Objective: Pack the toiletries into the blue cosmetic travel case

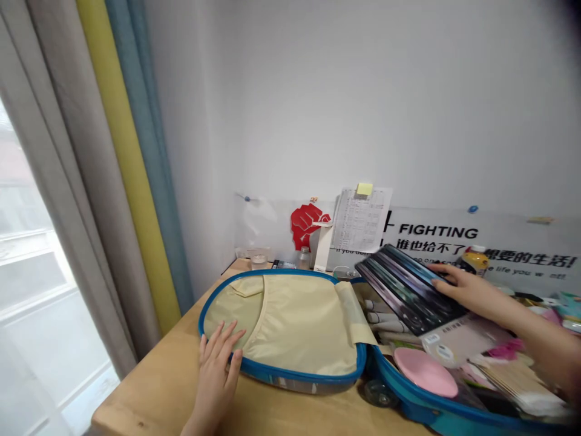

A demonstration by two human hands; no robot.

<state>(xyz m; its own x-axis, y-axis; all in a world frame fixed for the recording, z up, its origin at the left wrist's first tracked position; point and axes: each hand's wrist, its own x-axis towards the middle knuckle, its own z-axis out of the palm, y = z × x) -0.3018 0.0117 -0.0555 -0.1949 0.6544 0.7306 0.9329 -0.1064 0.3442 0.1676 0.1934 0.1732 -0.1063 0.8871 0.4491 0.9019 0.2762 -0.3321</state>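
Left hand [216, 370] lies flat, grip released, on the blue suitcase lid [290, 321] upon the table [149, 387]. Right hand [467, 292], grip clenched, grasps a dark book [403, 287] above the packed suitcase half [436, 412].

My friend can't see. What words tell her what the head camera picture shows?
A person's right hand lays a dark glossy book into a packed, open blue suitcase on a wooden desk. Their left hand rests flat on the suitcase's cream-lined lid.

Bright daylight from the overexposed window [27, 290] at left; soft shadows; overall softness, smeared at the right edge; dark vignette in the top-right corner.
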